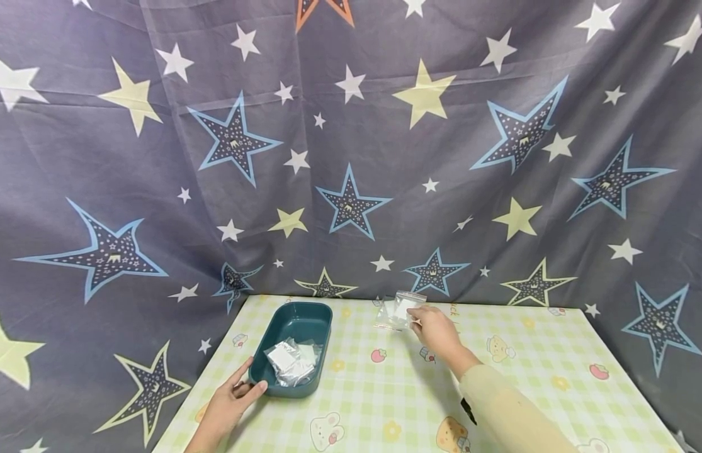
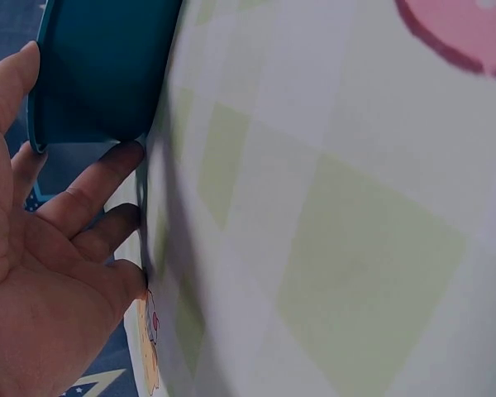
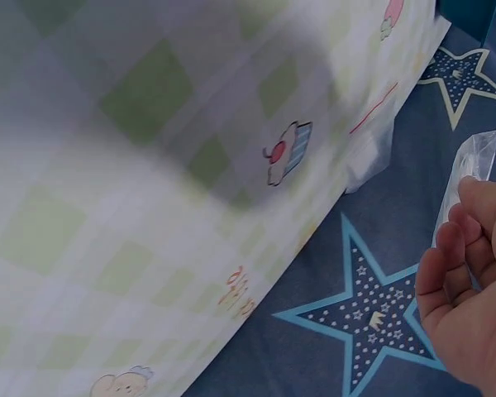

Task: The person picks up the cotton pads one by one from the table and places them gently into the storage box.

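In the head view, my right hand (image 1: 438, 330) pinches a small clear zip-lock bag (image 1: 410, 301) with something white inside, over the table's far edge. Another clear bag (image 1: 387, 319) lies just left of it, partly overlapped. The right wrist view shows the held bag (image 3: 471, 161) upright between thumb and fingers. My left hand (image 1: 228, 402) holds the near left corner of a teal rectangular bin (image 1: 296, 390), thumb and fingers spread around it. Several clear bags with white contents (image 1: 294, 362) lie in the bin's near half.
A green-and-white checked cloth (image 1: 379, 396) with cartoon prints covers the table. Behind the table hangs a dark curtain (image 1: 379, 145) patterned with stars; it also hangs along both sides.
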The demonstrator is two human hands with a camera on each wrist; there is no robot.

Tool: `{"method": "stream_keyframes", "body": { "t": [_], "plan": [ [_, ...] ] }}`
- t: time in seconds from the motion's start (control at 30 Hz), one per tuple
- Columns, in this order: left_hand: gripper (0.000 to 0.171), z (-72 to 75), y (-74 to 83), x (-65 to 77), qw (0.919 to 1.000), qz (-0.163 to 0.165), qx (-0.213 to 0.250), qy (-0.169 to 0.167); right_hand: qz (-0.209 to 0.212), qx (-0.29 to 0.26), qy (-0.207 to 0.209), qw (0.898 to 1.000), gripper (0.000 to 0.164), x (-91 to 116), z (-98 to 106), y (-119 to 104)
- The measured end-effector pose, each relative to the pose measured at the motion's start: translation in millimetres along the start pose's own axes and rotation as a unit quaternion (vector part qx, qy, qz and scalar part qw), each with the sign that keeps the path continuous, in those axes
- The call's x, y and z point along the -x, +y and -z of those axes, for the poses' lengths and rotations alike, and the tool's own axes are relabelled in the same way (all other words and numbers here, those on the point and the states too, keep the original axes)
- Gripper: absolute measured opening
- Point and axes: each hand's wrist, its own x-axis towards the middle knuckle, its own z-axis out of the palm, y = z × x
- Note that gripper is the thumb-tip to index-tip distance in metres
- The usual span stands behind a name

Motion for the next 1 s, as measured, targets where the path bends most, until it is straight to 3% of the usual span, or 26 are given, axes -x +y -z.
{"method": "stream_keyframes", "body": {
  "t": [0.33,0.63,1.0],
  "plan": [
    [0.092,-0.1,0.5,1.2,0.9999,0.005,0.008,-0.004,0.027,-0.009,0.006,1.0,0.033,-3.2,-0.7,-19.9],
    [0.09,-1.1,1.5,2.3,1.0,0.0,0.005,0.001,0.085,0.002,0.05,0.995,0.032,-8.0,-6.6,-33.0],
    [0.091,-0.5,1.1,1.4,0.9999,0.001,-0.011,0.005,0.082,-0.022,0.021,0.996,0.031,-12.0,-5.8,-56.3]
  ]
}}
